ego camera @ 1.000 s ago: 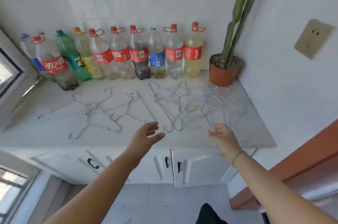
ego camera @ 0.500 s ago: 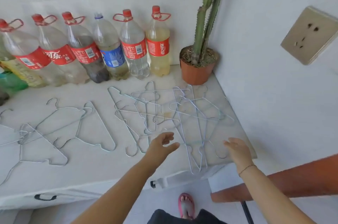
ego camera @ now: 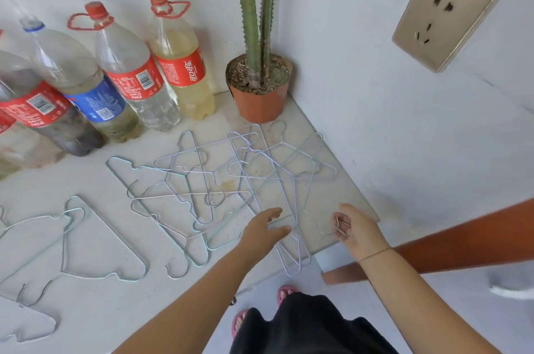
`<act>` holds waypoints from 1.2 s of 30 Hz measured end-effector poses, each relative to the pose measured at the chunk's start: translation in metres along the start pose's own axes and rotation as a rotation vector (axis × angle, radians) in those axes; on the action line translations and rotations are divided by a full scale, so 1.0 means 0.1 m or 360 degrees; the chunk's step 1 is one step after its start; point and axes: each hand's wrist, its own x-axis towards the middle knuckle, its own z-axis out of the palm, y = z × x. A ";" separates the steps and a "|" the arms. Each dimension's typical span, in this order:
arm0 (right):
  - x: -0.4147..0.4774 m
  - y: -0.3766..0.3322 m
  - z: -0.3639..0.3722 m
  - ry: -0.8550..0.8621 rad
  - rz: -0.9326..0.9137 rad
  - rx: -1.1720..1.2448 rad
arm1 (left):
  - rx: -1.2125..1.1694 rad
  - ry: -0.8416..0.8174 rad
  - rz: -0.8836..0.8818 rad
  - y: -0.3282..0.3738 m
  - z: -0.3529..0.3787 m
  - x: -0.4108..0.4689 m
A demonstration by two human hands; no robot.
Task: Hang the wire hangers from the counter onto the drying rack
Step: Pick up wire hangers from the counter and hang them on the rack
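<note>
Several thin wire hangers [ego camera: 245,177] lie crisscrossed in a tangle on the white counter [ego camera: 95,304], with more hangers [ego camera: 75,241] spread to the left. My right hand [ego camera: 357,231] is at the counter's right front edge, its fingers pinched on the hook of one wire hanger [ego camera: 323,226]. My left hand [ego camera: 264,231] hovers just above the tangle near the front edge, fingers apart and holding nothing. No drying rack is in view.
Plastic drink bottles [ego camera: 135,79] line the back wall. A potted cactus [ego camera: 258,85] stands in the back right corner. A wall socket [ego camera: 442,18] sits on the right wall, and an orange-brown ledge [ego camera: 462,235] runs below it.
The view has closed in on the right end of the counter. My right hand has reached the pile and closed on a hanger's hook; my left hand has come forward over the tangle.
</note>
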 end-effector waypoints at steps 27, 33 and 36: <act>0.84 -0.91 1.18 -0.0224 -0.0747 -0.1254 | -0.1000 0.0458 0.0031 0.37 -1.44 -0.17; 1.36 -0.83 1.28 -0.0206 -0.0719 -0.1665 | -0.1001 0.0654 -0.0040 0.35 -1.55 -0.09; 1.25 -0.91 1.37 -0.0268 -0.0734 -0.1636 | -0.1015 0.0699 -0.0061 0.34 -1.54 -0.04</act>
